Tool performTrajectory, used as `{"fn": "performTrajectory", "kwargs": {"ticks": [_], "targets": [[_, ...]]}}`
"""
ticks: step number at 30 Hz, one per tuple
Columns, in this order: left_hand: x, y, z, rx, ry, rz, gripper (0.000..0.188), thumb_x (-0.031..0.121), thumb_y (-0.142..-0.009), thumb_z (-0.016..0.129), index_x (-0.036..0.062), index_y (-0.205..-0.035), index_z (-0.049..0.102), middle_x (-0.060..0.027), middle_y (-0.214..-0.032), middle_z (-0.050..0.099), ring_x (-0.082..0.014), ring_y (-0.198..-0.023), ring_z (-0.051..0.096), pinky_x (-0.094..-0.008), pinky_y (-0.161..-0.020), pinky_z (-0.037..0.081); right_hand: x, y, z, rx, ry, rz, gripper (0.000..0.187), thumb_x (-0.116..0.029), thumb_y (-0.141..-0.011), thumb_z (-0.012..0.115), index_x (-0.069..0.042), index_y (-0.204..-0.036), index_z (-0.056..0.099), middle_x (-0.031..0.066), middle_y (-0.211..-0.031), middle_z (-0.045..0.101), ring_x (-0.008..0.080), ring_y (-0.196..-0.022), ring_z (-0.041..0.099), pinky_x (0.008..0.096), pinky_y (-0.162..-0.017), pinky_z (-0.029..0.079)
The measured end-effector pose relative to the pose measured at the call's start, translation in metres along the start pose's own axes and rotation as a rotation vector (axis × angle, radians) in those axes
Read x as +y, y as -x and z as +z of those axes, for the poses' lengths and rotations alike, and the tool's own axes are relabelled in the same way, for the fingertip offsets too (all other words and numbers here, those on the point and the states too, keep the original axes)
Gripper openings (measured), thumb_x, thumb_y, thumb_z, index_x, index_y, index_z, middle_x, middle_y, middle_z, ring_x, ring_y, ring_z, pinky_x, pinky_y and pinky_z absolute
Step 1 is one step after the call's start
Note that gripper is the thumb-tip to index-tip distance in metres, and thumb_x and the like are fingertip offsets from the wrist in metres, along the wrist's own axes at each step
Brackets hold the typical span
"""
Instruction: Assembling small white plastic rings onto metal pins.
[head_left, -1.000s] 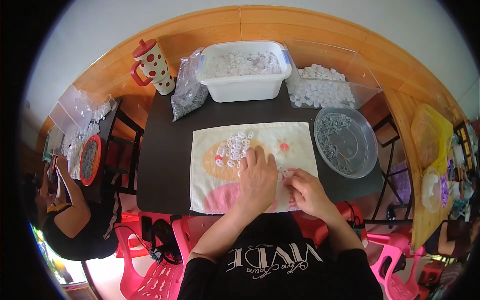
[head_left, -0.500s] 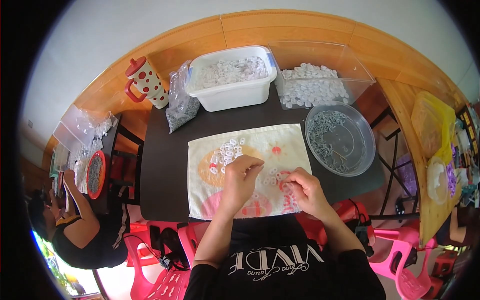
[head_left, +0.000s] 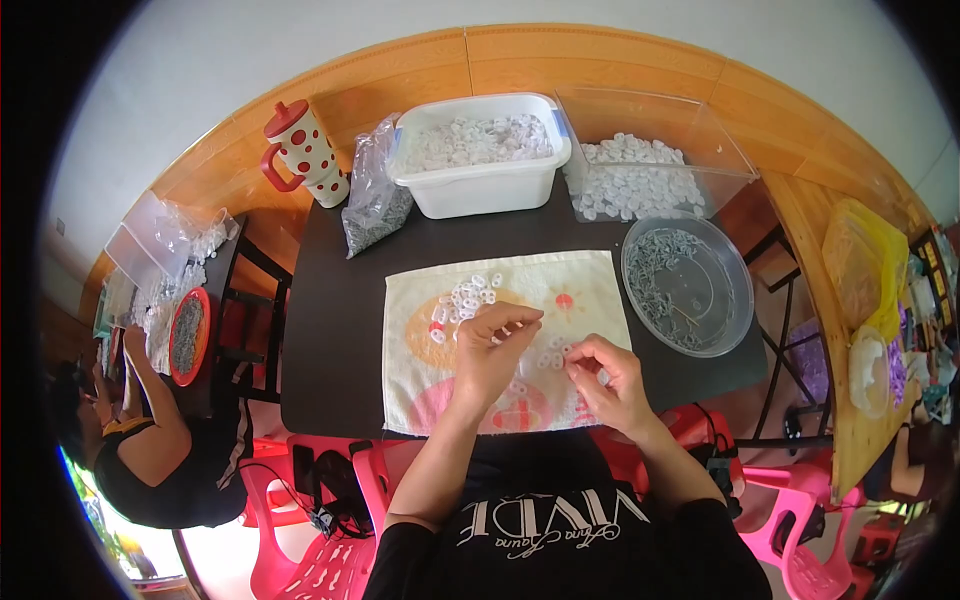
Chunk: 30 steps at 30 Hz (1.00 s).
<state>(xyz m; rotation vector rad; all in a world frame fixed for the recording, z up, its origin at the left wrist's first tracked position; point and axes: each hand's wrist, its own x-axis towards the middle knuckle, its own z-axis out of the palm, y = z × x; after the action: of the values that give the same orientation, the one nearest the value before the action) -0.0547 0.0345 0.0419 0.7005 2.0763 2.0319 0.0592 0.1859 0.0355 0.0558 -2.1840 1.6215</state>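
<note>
A cream towel (head_left: 410, 290) with orange and pink prints lies flat before me. Over its middle, my left hand (head_left: 487, 355) is closed in a pinch, thumb against fingers; whatever it grips is too small to name. My right hand (head_left: 612, 385) also pinches, its fingertips low beside a small group of white oval plastic pieces with holes (head_left: 552, 352). Something white shows beneath its curled fingers, but I cannot tell whether it is held. Beyond my left hand lies a looser pile of the same white pieces (head_left: 470, 297).
Behind the towel stand a white tub (head_left: 480, 190) and a clear bin (head_left: 640, 185) of white pieces. A round clear tub (head_left: 700, 270) of grey bits is at right; a bag of grey bits (head_left: 375, 215) and a dotted tumbler (head_left: 315, 160) at left. Another person (head_left: 160, 440) sits far left.
The view has shifted slightly. My right hand has moved a little up and toward the left hand, its fingertips now beside the small group of pieces. The left hand keeps its pinch.
</note>
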Motion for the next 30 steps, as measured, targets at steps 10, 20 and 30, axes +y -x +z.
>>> {"fn": "performTrajectory", "kwargs": {"ticks": [10, 20, 30], "targets": [[0.005, 0.008, -0.007, 0.02, 0.434, -0.133, 0.018, -0.009, -0.081, 0.069, -0.0022, -0.097, 0.071, -0.0073, -0.084, 0.071, -0.0111, -0.074, 0.066, -0.0213, -0.064, 0.05, -0.004, -0.019, 0.028, 0.104, -0.091, 0.002, 0.012, 0.004, -0.086, 0.06, 0.002, -0.098, 0.06, 0.0056, -0.079, 0.063, 0.0081, -0.066, 0.057, 0.0228, -0.054, 0.043], [0.0, 0.024, -0.024, 0.053, 0.385, -0.03, 0.012, -0.01, -0.084, 0.064, -0.003, -0.092, 0.07, -0.0049, -0.079, 0.065, -0.0085, -0.062, 0.056, -0.0195, -0.053, 0.044, -0.014, -0.024, 0.051, 0.026, -0.036, -0.058, 0.013, 0.008, -0.083, 0.057, 0.002, -0.094, 0.06, 0.0055, -0.084, 0.058, 0.0102, -0.075, 0.057, 0.0248, -0.064, 0.045], [0.008, 0.039, -0.019, -0.062, 0.585, -0.115, 0.023, -0.009, -0.09, 0.058, -0.0037, -0.111, 0.065, -0.006, -0.092, 0.064, -0.0118, -0.078, 0.061, -0.0236, -0.064, 0.049, -0.031, -0.026, 0.03, 0.086, -0.319, 0.014, 0.018, 0.009, -0.087, 0.059, 0.002, -0.104, 0.056, 0.0034, -0.089, 0.057, 0.0056, -0.076, 0.051, 0.0191, -0.065, 0.04]]}}
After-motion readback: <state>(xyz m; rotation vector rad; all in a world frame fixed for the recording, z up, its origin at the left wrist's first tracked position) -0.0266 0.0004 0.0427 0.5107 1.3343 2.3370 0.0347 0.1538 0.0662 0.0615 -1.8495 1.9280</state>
